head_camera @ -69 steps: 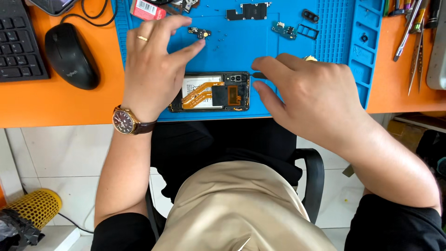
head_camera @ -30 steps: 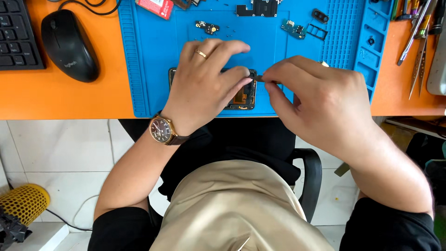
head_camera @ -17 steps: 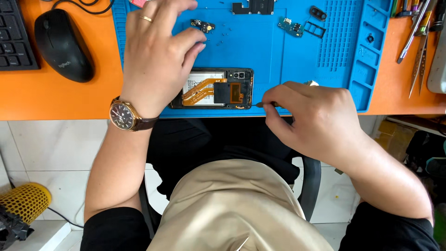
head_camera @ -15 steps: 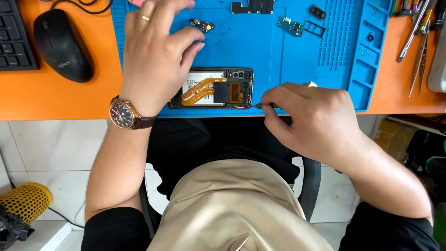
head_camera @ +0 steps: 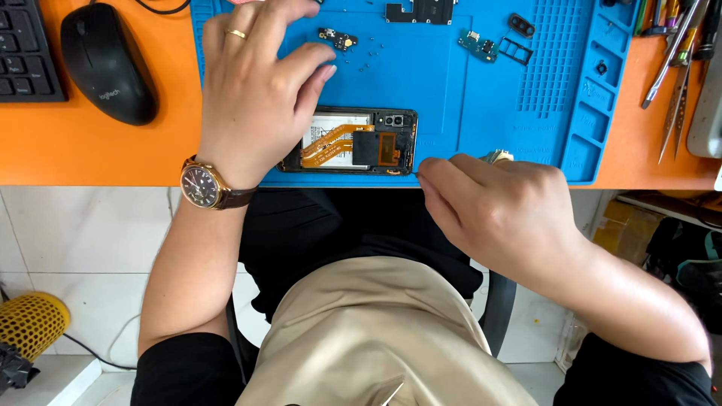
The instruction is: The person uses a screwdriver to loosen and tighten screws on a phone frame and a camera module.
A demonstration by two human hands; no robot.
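Right at the near edge of the blue mat lies the opened phone, its back off so the orange ribbon cable and dark inner parts show. Over its left end rests the left hand, fingers spread loosely and palm down, holding nothing that can be seen; a wristwatch sits on that wrist. Just to the right of the phone, the right hand hangs at the worktop edge, its fingers pinched together near the phone's lower right corner; whether they hold anything is unclear. Small loose parts lie farther back on the mat, and a black mouse sits well to the left.
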